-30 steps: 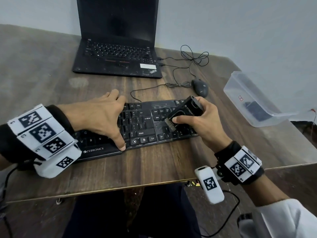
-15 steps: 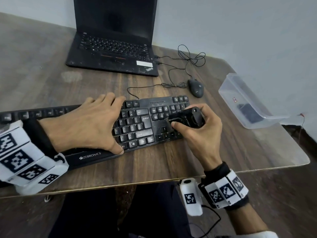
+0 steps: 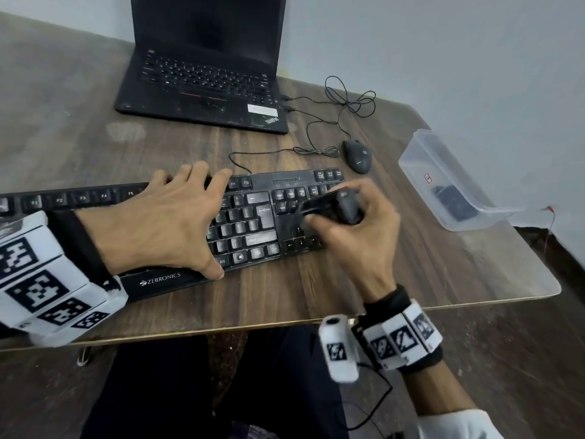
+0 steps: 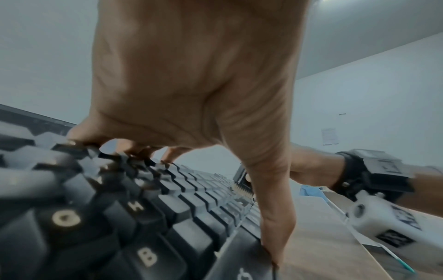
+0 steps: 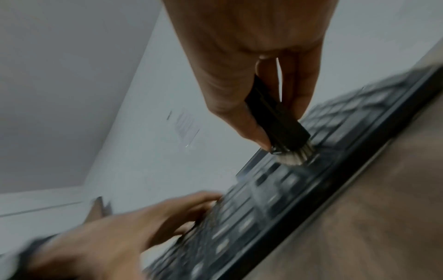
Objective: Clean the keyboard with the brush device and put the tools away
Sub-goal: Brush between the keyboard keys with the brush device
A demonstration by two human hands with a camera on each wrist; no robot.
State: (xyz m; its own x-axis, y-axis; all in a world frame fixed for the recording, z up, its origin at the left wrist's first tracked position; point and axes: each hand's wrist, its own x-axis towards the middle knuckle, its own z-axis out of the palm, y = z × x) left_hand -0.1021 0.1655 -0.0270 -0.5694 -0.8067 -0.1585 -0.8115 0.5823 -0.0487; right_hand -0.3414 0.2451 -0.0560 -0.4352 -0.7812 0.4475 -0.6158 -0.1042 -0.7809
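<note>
The keyboard lies flat on the wooden worktop, its long axis running left to right along the near edge, with the ZEBRONICS mark on the near rim. Over its right part, between the Enter key and the number pad, sits the brush device, a black bar-shaped body whose long axis slopes down from the upper right to the lower left in the head view, blurred there. The right wrist view shows its pale bristles pointing downward and touching the keys.

The right hand grips the brush device, thumb along one side and fingers curled down the other. The left hand lies spread over the middle of the keyboard, fingers nearly straight with their tips on the keys towards the far rim, thumb stretched down to the near rim. It holds nothing, only presses.

Behind the keyboard, an open black laptop stands at the far side. A black mouse with a tangled cable lies right of the laptop, near the keyboard's far right corner. A clear plastic box sits at the worktop's right edge with a dark item inside.
</note>
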